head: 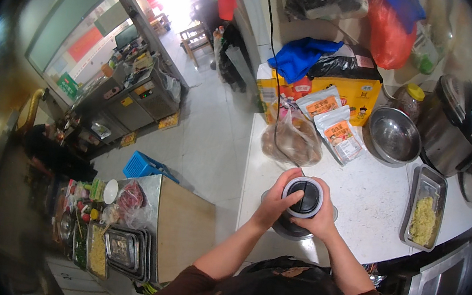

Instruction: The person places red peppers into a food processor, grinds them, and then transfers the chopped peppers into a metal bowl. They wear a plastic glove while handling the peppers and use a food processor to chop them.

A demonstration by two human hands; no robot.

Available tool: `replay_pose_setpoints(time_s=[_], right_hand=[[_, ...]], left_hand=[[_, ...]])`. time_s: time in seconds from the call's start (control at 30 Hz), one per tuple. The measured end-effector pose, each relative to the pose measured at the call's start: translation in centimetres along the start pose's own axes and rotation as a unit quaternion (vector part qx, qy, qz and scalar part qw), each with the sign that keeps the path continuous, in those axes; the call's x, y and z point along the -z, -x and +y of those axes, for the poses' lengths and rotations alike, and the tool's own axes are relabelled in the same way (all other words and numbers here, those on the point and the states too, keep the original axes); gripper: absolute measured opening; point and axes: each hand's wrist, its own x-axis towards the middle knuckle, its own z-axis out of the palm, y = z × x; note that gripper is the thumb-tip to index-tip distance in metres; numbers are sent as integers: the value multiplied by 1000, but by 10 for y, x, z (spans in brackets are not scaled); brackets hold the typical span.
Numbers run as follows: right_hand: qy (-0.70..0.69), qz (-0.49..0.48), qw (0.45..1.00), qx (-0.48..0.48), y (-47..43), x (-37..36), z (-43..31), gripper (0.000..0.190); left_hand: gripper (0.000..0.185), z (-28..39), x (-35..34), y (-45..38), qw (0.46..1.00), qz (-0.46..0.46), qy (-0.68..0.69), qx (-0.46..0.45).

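Observation:
Both hands are around the top of a corded kitchen appliance with a round black and grey head (303, 196), likely a food chopper. My left hand (275, 202) holds its left side, a thumb lying over the black top. On the right side, my right hand (319, 218) grips the same head. A round metal bowl (292, 229) shows beneath, partly hidden by the hands. The black cord (275, 108) runs up from the appliance past a tied plastic bag of brown items (292, 143). To the right lies a metal tray (441, 193) with chopped pale yellow food (424, 221).
White table (370, 197) with silver pouches (344, 136), a steel bowl (394, 135), a yellow-lidded jar (414, 92) and a large cooker (452, 128) along its back. At left, a counter holds stacked metal trays (148, 242) and food. A blue crate (146, 165) stands behind. Another person in dark clothes (56, 153) is far left.

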Motion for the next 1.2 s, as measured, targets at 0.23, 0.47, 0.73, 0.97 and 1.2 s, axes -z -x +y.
replay_pose_setpoints(time_s=[0.23,0.47,0.73,0.97,1.2], right_hand=[[23,34,999,14,2,-4,-2,91],[21,27,999,20,2,-3,0,92],[5,27,1000,12,5,-3,7,92],[51,28,998,31,3,-3,5,93],[0,-12,1000,-23,-3,6,-5,93]], left_hand=[[61,0,-11,6,983,5,-177,-39],[57,-1,-11,7,993,-1,-116,-23],[60,-3,-9,7,995,-8,-97,-7],[65,-9,-6,8,989,20,-142,-29],[59,0,-14,6,997,15,-74,2]])
